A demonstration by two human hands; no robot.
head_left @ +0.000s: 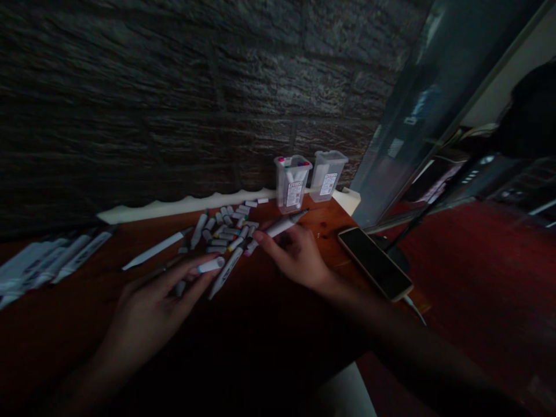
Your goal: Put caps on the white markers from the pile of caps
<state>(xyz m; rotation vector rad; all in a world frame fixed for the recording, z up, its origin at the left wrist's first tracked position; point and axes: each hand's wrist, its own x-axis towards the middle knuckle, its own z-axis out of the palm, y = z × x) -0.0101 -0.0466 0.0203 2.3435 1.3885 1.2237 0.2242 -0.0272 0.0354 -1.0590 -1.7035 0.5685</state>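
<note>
My right hand (297, 255) is closed around a grey marker (286, 223) whose dark tip points up and right toward the containers. My left hand (150, 304) pinches a small white marker cap (211, 266) between thumb and fingers. Between and just behind the hands lies a heap of several loose caps (228, 227) on the wooden table (269, 324). Another uncapped marker (225, 273) lies slanted beside my left fingertips.
Two clear plastic containers (292, 183) (329, 174) stand at the back by the dark stone wall, the left one holding markers. A long marker (156, 249) lies left of the heap. More markers (52, 259) lie at far left. A phone (374, 262) rests on the right.
</note>
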